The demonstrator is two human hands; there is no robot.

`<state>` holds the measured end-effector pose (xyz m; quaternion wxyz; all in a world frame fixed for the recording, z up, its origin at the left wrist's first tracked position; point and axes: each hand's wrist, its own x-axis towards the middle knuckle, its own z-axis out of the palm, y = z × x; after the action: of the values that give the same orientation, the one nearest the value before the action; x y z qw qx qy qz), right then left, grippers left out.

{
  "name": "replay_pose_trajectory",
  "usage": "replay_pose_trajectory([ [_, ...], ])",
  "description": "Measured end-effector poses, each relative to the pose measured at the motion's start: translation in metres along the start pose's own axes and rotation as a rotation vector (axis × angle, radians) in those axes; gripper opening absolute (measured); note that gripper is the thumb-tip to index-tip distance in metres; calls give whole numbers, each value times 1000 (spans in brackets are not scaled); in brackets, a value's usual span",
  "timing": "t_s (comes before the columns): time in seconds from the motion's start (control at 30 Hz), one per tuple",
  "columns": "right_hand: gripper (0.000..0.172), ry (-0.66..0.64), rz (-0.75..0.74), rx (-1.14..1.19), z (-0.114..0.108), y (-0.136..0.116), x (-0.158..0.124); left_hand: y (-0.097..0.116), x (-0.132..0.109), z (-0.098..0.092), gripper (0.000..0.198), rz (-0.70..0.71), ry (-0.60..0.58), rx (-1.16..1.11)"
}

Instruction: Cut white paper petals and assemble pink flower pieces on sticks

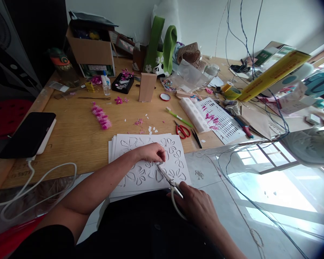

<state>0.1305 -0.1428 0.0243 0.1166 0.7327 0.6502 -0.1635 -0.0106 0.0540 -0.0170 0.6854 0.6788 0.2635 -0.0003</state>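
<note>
My right hand (196, 201) grips a pair of scissors (174, 184) with white handles. Their blades point up and left, with the tips close to my left fingertips. My left hand (153, 153) is closed in a pinch on a small white piece (162, 163), mostly hidden by the fingers and blade tips. Both hands are over a stack of white sheets (183, 172), whose top sheet has flower and petal shapes cut through it. The stack lies at the table's front edge, partly over my lap. Small white petal pieces (150, 129) lie just beyond it.
Red-handled snips (183, 131), black tweezers (196, 138) and a green pen-like tool (179, 117) lie right of the stack. A pink fuzzy strip (101, 116) and a phone (29, 133) are to the left. A wooden block (147, 87) stands behind. Loose cables (229, 176) hang at the right.
</note>
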Motion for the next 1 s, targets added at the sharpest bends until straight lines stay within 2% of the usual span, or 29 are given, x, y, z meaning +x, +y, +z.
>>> replay_pose_trajectory([
  [0.23, 32, -13, 9, 49, 1, 4, 1, -2, 1, -1, 13, -11, 7, 6],
  [0.63, 32, -116, 48, 92, -7, 8, 5, -1, 2, -1, 14, -38, 48, -71],
  [0.83, 32, -205, 7, 232, -22, 34, 10, 3, -1, -2, 7, -35, 96, -202],
  [1.0, 34, -193, -27, 339, -45, 53, 22, 8, -6, -7, 19, 9, 170, -296],
])
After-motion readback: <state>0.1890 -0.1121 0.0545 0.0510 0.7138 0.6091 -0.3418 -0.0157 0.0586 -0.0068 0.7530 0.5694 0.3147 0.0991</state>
